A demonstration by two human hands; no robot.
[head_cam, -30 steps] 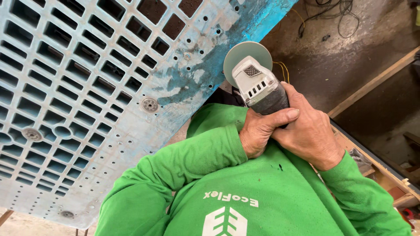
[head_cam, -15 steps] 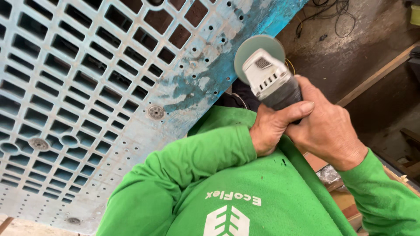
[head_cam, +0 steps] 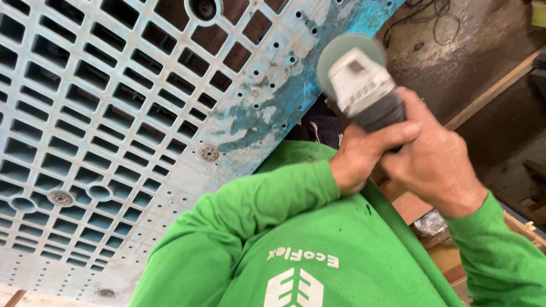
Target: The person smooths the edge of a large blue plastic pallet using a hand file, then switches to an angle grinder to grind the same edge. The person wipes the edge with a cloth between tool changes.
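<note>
Beside the blue grid panel, our left hand and right hand both clench the angle grinder, disc near the panel's worn edge; we judge grinding underway, needing steady contact.

A dark, stained concrete floor fills the upper right, with black cables lying tangled on it. Pale wooden beams run diagonally across it, and more timber pieces sit at the right edge. Light is dim and even.
</note>
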